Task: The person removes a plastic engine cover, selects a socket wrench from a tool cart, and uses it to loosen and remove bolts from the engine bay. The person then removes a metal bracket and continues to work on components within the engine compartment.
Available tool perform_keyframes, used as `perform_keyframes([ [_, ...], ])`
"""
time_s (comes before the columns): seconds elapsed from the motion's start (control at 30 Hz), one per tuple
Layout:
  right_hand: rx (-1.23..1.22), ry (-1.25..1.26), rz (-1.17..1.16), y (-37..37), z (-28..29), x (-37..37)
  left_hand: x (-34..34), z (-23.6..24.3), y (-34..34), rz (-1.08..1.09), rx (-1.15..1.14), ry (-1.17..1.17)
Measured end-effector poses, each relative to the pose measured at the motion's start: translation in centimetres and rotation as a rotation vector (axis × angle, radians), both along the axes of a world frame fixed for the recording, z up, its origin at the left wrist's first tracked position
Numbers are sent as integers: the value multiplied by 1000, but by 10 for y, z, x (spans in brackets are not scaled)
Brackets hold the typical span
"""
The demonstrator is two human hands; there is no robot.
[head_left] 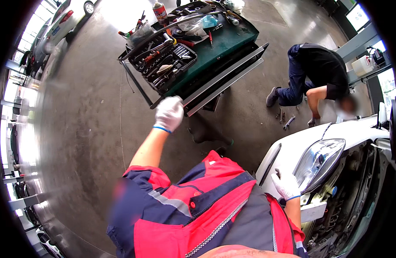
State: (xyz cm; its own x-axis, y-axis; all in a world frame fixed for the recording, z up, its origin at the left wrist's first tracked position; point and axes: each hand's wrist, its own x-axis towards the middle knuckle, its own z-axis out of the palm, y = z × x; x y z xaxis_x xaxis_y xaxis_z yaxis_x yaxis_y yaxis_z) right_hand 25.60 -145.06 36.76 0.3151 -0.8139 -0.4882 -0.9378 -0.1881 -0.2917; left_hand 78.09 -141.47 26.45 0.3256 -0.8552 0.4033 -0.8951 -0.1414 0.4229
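Note:
My left hand (169,112), in a white glove with blue cuff, is raised at the near left corner of a green tool cart (224,43), fingers curled; what they hold, if anything, is hidden. On the cart lies an open black socket and wrench set (168,64), with a spray can (159,13), plastic bags and loose tools behind it. My right hand (285,185), also gloved, hangs open with loosely bent fingers beside the headlight (320,161) of a white car (282,148), whose engine bay (344,202) is exposed.
A co-worker (316,69) in dark clothes crouches low beside the car at the right, near scattered wrenches (289,122) on the concrete floor (90,129). A lift post (353,51) stands behind them. Parked cars (69,21) line the upper left edge.

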Motion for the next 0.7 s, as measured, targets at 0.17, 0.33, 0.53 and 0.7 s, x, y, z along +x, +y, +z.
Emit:
perform_keyframes([
  [0.17, 5, -168, 92, 19, -14, 17, -62, -9, 84, -242, 662, -63],
  [0.33, 94, -113, 66, 50, -31, 39, -37, 28, 109, -326, 1358, 35],
  [0.53, 140, -133, -14, 69, -40, 70, 12, -6, 62, -295, 1000, -15],
  [0.7, 100, -14, -10, 37, -27, 114, 16, -15, -32, -64, 780, 159],
])
